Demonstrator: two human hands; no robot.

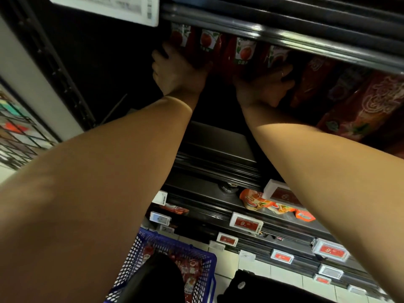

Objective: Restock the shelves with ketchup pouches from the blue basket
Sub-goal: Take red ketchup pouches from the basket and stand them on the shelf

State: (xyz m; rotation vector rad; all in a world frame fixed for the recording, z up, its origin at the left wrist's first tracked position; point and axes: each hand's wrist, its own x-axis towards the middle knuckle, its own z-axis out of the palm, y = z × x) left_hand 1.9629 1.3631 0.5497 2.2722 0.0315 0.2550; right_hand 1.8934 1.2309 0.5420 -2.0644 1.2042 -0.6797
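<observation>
At the upper shelf [284, 33], a row of ketchup pouches [242, 53] is being pressed into place — left hand [177, 71] and right hand [264, 84] against it, fingers seemingly curled round pouches. More remain below in the blue basket [203, 265] — next, another handful must be fetched.

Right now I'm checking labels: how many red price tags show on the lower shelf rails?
5 readable: behind the right forearm, mid rail, below it, lower right, far right. Others may be hidden or blurred.
</observation>
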